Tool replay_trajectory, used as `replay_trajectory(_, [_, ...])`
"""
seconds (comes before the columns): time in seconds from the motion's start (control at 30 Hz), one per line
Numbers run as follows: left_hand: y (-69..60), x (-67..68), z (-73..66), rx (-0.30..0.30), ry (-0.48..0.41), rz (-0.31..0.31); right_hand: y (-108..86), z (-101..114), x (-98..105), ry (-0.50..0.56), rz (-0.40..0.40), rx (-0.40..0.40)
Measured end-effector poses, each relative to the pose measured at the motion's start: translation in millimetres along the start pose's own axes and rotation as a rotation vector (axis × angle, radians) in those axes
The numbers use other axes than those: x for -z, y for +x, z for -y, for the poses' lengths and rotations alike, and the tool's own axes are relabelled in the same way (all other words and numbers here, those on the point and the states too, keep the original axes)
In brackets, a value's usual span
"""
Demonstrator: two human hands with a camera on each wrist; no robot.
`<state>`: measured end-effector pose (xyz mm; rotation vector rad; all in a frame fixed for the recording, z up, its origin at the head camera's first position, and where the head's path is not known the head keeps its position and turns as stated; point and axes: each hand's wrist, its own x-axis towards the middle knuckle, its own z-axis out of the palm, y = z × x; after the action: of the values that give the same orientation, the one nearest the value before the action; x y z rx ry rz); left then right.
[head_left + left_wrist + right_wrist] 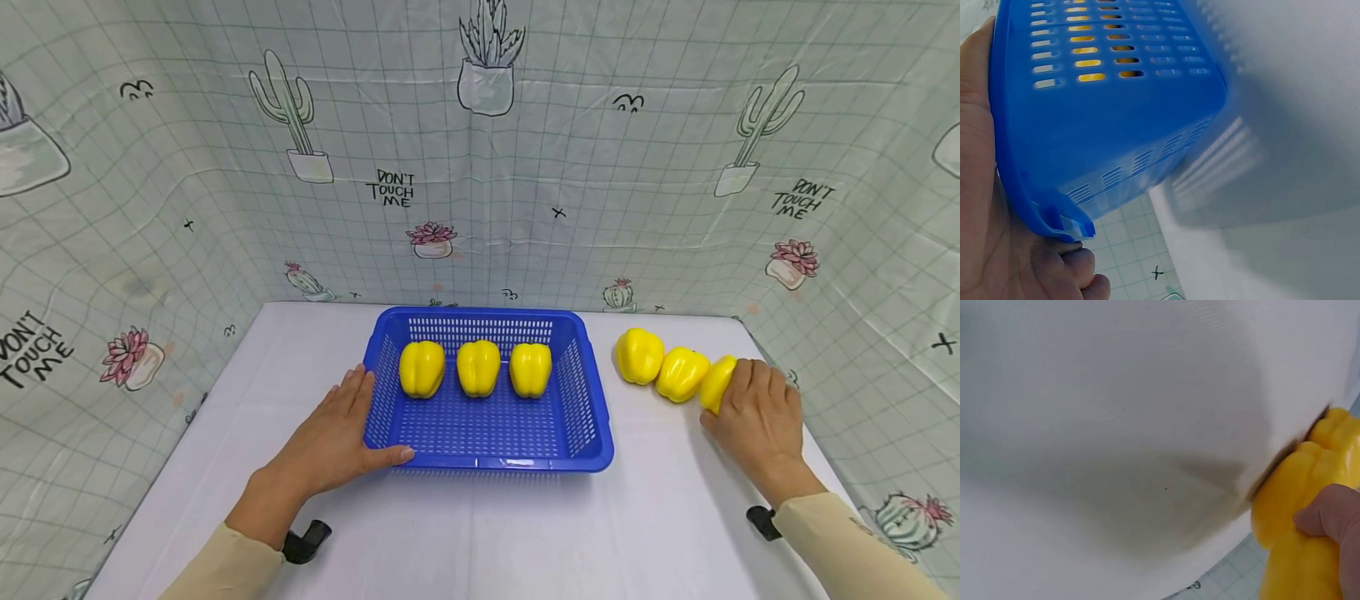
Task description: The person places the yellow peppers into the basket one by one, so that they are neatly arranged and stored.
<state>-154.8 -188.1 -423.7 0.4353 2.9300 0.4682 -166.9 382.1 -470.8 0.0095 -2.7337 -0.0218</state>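
A blue plastic basket (487, 463) with slotted walls stands mid-table. Inside it, three yellow bell peppers (478, 368) sit upright in a row. My left hand (330, 442) rests against the basket's near-left corner, its fingers extended along the left side and its thumb on the front rim. Over on the right, my right hand (761, 417) holds a yellow bell pepper (716, 383), thumb against it in the right wrist view. Two more yellow bell peppers, one nearer (682, 374) and one farther (640, 356), lie between that hand and the basket.
A white tabletop (495, 533) carries everything. Around its back and sides hangs a pale gridded cloth (525, 167) printed with cacti and lettering. A black wrist strap (306, 542) shows at the left wrist, and another black strap piece (763, 522) at the right.
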Motion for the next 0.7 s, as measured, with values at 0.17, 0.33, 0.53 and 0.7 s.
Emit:
replay_trajectory(0.17, [-0.1,-0.1,0.4,0.002,-0.004,0.003,3.5,5.8,4.9,-0.006,-0.034,0.024])
replay_trajectory(0.33, [-0.3,-0.3,1.2,0.007,-0.004,0.005,8.8,12.4,9.6,-0.011,-0.058,0.052])
replay_trajectory(0.53, [0.6,-0.2,0.7,0.016,-0.004,0.006,18.8,23.3,16.6,-0.004,-0.099,0.091])
replay_trajectory(0.7, [1.7,-0.4,0.2,0.015,-0.001,0.008,28.9,35.9,21.1,0.006,-0.173,0.158])
